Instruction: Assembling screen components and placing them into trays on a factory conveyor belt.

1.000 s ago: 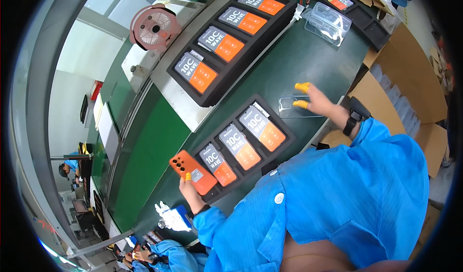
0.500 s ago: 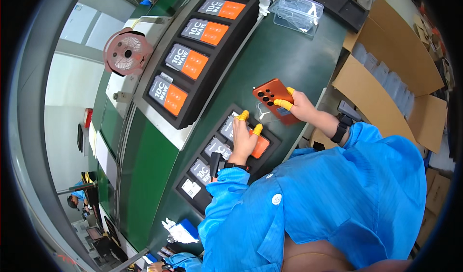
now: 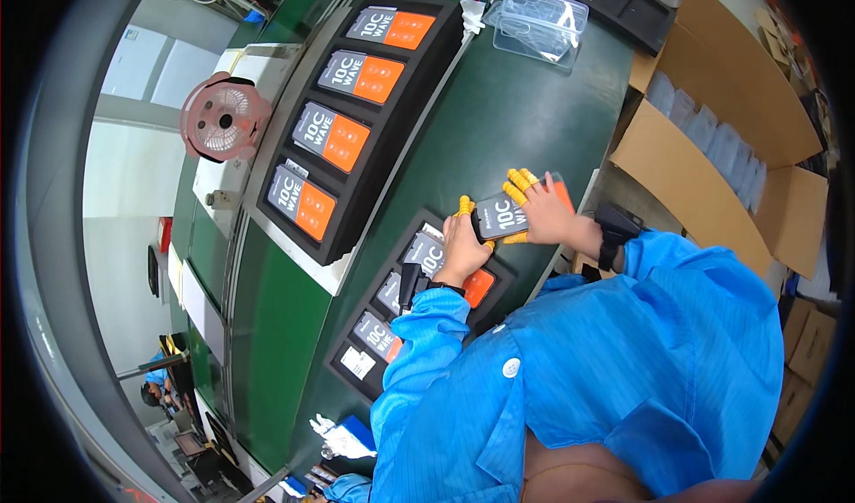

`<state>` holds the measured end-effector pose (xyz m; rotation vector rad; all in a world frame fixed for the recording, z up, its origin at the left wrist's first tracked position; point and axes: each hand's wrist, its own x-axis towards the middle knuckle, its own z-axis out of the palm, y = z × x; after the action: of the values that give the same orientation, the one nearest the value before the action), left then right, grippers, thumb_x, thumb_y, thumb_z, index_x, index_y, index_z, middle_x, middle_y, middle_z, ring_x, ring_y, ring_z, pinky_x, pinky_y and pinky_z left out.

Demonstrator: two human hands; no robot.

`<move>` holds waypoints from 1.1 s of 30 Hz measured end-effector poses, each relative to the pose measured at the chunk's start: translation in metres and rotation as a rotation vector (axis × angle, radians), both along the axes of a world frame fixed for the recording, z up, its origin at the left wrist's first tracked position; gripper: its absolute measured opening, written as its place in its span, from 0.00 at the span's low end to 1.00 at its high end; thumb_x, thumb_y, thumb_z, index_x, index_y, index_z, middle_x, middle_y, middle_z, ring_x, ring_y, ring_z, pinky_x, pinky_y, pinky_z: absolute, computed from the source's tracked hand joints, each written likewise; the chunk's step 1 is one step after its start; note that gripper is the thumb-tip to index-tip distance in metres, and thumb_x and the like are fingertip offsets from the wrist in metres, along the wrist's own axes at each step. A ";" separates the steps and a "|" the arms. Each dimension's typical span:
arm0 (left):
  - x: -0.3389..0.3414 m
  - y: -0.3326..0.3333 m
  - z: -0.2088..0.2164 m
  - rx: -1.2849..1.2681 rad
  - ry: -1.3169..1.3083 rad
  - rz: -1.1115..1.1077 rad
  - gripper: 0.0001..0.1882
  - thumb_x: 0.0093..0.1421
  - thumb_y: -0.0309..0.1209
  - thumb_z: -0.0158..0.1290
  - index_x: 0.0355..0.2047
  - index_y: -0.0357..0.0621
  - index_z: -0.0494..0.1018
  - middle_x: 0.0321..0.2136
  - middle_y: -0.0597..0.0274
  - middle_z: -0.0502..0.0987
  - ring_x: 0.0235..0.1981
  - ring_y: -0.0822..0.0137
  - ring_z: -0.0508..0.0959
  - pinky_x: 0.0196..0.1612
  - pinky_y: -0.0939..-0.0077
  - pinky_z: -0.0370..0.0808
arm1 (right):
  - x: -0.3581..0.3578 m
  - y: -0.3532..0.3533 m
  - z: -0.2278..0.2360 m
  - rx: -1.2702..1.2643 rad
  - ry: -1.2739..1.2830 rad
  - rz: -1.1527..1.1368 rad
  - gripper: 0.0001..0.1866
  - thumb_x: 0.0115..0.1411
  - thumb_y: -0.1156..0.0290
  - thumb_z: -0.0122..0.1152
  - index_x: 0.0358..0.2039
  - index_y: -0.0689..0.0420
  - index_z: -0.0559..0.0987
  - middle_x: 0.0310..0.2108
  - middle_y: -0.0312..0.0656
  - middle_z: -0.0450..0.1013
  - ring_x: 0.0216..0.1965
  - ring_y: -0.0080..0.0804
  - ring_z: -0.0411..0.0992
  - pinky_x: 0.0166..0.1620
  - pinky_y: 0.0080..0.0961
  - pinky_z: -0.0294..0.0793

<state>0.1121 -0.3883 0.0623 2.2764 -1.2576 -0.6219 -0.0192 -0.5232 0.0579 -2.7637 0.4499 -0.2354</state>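
Note:
Across a flat phone (image 3: 500,216) lies my right hand (image 3: 548,213), its fingers in yellow finger cots along one long edge and more yellow showing at the other. The phone's face-up side is grey with an orange end. My left hand (image 3: 463,249), also in yellow cots, pinches the phone's left end between finger and thumb. Below that hand, a black foam tray (image 3: 343,365) holds several similar grey-and-orange phones (image 3: 374,332), partly hidden by my left hand and sleeve.
A longer black tray (image 3: 298,236) with several phones stands on the ledge to the left, beside a pink fan (image 3: 224,120). Clear plastic cases (image 3: 539,26) sit at the far end of the green bench. An open cardboard box (image 3: 704,178) of clear packs stands at right.
The phone has been turned over from its orange camera side to its grey-and-orange side. My left hand has come off the tray to the phone's end.

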 end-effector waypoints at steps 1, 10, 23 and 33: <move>-0.001 0.000 0.001 -0.037 0.027 0.021 0.34 0.35 0.25 0.56 0.46 0.33 0.57 0.41 0.46 0.64 0.48 0.53 0.60 0.54 0.67 0.51 | 0.001 -0.011 -0.009 0.029 0.070 0.076 0.44 0.37 0.47 0.59 0.52 0.60 0.57 0.52 0.50 0.53 0.55 0.45 0.49 0.53 0.54 0.45; -0.005 0.003 0.000 -0.273 0.428 0.226 0.38 0.40 0.23 0.56 0.51 0.34 0.50 0.44 0.49 0.63 0.48 0.56 0.63 0.51 0.70 0.59 | 0.012 -0.039 -0.002 -0.004 0.201 0.315 0.50 0.31 0.46 0.64 0.53 0.58 0.56 0.46 0.50 0.58 0.49 0.45 0.55 0.55 0.51 0.43; -0.043 0.063 0.075 -0.428 0.644 0.422 0.22 0.49 0.27 0.53 0.43 0.35 0.60 0.36 0.54 0.70 0.37 0.65 0.72 0.38 0.74 0.70 | 0.023 0.024 0.085 0.044 -0.366 0.299 0.43 0.31 0.57 0.67 0.50 0.56 0.60 0.45 0.47 0.57 0.49 0.46 0.55 0.53 0.51 0.45; -0.084 0.140 0.136 -0.427 0.158 0.384 0.15 0.47 0.33 0.53 0.28 0.35 0.63 0.20 0.50 0.66 0.22 0.56 0.69 0.23 0.67 0.63 | 0.032 0.043 0.105 0.741 0.088 0.655 0.36 0.31 0.62 0.70 0.42 0.62 0.67 0.35 0.46 0.68 0.37 0.35 0.68 0.41 0.27 0.66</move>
<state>0.0285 -0.2485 0.1978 1.9856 -0.7586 -0.3441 0.0132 -0.4800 0.1625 -2.0409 -0.3121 0.1834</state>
